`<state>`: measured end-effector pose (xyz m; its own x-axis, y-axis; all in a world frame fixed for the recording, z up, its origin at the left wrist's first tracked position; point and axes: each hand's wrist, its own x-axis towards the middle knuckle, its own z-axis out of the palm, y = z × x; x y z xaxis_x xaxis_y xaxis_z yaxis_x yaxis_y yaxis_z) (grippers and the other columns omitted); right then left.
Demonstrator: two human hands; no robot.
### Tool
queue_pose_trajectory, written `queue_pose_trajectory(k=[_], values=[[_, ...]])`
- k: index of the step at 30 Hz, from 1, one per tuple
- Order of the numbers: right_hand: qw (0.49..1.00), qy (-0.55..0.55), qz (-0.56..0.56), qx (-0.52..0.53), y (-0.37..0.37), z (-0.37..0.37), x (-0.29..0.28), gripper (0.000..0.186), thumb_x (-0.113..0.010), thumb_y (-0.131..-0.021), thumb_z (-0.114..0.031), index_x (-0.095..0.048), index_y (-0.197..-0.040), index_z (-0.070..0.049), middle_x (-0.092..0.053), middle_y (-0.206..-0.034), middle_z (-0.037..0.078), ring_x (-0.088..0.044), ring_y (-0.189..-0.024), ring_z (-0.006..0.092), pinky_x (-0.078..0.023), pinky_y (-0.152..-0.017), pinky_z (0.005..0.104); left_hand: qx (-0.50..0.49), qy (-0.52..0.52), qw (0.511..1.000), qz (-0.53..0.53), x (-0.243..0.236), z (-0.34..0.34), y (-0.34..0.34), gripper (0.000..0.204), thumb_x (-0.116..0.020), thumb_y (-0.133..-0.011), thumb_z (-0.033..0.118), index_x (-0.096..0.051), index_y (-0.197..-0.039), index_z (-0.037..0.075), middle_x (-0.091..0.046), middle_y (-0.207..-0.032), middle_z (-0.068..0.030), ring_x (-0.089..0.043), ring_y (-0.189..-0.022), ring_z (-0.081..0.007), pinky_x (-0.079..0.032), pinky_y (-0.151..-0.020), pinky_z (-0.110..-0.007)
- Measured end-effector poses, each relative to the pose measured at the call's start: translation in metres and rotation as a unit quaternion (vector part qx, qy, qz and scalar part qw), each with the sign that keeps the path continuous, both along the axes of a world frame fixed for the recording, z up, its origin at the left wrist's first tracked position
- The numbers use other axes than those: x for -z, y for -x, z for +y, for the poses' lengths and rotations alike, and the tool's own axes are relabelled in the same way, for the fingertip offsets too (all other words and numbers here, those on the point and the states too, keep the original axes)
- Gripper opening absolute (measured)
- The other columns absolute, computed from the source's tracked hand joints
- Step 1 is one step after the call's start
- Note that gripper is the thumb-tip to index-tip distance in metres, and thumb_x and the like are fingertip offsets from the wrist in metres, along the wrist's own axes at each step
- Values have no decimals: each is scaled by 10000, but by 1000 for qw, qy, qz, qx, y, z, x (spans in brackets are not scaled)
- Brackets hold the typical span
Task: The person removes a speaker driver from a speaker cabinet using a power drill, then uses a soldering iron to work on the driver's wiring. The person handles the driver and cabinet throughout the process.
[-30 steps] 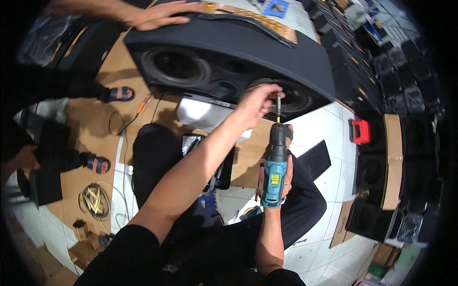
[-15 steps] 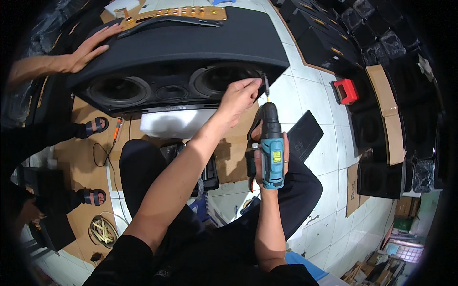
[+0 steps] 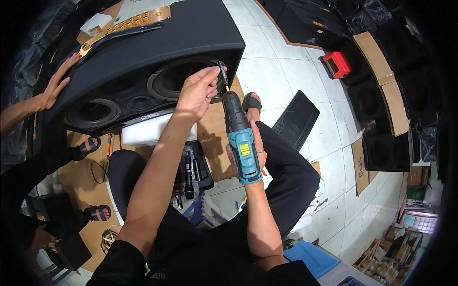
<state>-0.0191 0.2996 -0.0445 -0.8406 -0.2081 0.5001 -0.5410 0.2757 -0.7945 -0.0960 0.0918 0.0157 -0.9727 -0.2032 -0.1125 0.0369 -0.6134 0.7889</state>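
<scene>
My right hand point(image 3: 258, 143) is wrapped around a teal and black cordless drill point(image 3: 243, 151), seen from above with its chuck pointing at the speaker. A long bit point(image 3: 223, 75) runs from the chuck to the right end of the speaker front. My left hand point(image 3: 199, 91) is closed in a pinch right beside the bit; its fingertips hide whatever is between them. Facing me is a big black speaker cabinet point(image 3: 191, 29) with round cones and a gold control panel point(image 3: 138, 22) on top. Another person's hand point(image 3: 56, 86) rests on the cabinet's left end.
White foam point(image 3: 143, 129) lies below the speaker. An open case with microphones point(image 3: 189, 176) sits between my legs. On the tiles are a flat black panel point(image 3: 296, 120) and a red stool point(image 3: 338, 65). More speakers point(image 3: 386, 150) line the right. The other person's sandalled feet point(image 3: 90, 145) are at left.
My view has turned, so the speaker sits further left. The drill, bit and both my hands stay together at the speaker's right end. The other person's hand stays on the cabinet.
</scene>
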Motion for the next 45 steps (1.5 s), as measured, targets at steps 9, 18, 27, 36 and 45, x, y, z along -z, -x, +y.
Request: queue_pose_trajectory(k=[9,18,27,36,45], values=[[1000,1,-26,-12,1,5,10,868,-850,-753,10,-440,-1518,-35,-742,-1141,113,-726,-953,165,-570,-884,283,-3,-12,1000,-14,-2,2,0,240,-601,-1044,155,-681,-1172,-32,-453,-726,68,-358,-572,-15,-306,-526,-190],[1000,6,12,11,-9,-10,-3,819,-816,-804,21,-434,-1525,-38,-682,-1293,145,-712,-1045,180,-567,-916,286,4,-53,998,-31,-8,3,-2,311,-555,-1069,176,-636,-1260,-55,-445,-725,61,-345,-568,-27,-317,-539,-205],[999,10,0,-32,-11,3,2,730,-758,-846,-5,-431,-1497,55,-692,-1234,261,-742,-1019,328,-585,-875,367,43,-185,981,-25,-2,2,4,339,-608,-1049,200,-587,-1263,-62,-451,-720,58,-373,-553,-31,-329,-520,-198],[999,-35,12,-22,-16,34,25,718,-766,-878,21,-467,-1526,-56,-737,-1102,104,-704,-893,130,-577,-833,267,24,-131,990,-48,-5,1,5,313,-690,-1005,217,-633,-1190,-29,-405,-717,71,-335,-528,-24,-296,-510,-204],[998,-60,-8,30,-20,50,23,879,-839,-772,-11,-409,-1538,-41,-742,-1045,90,-698,-876,134,-571,-855,290,-22,-192,976,-103,-10,7,9,233,-760,-939,184,-656,-1056,12,-480,-706,65,-331,-517,-37,-286,-501,-210]])
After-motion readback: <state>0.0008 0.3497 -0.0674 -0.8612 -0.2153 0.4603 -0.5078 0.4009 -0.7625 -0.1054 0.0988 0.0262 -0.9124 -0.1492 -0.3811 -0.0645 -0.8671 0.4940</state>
